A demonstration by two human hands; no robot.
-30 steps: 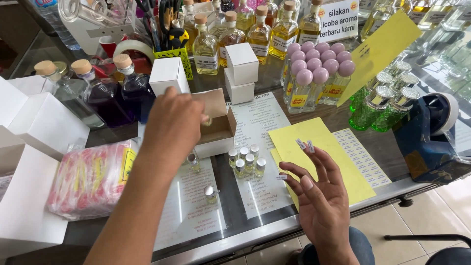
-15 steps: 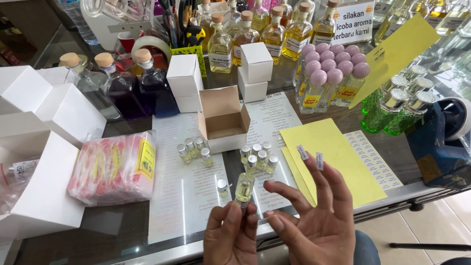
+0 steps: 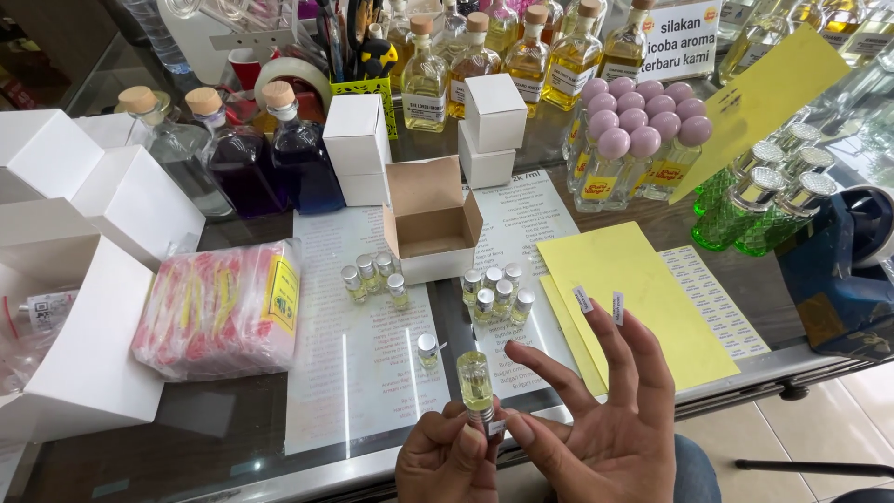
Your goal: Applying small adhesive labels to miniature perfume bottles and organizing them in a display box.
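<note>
Small glass vial (image 3: 474, 379) with yellowish liquid was held above the near edge of a glass counter (image 3: 233, 438), which was crowded with white boxes (image 3: 357, 135), an open cardboard box (image 3: 431, 224), corked bottles (image 3: 300, 154), more tiny vials (image 3: 494, 291) and yellow paper sheets (image 3: 643, 298). We saw the left hand (image 3: 447, 461) low, fingers closed around the vial's bottom end. Our right hand (image 3: 605, 419) was spread open beside it, small labels (image 3: 617, 305) stuck on two fingertips, thumb near the vial.
</note>
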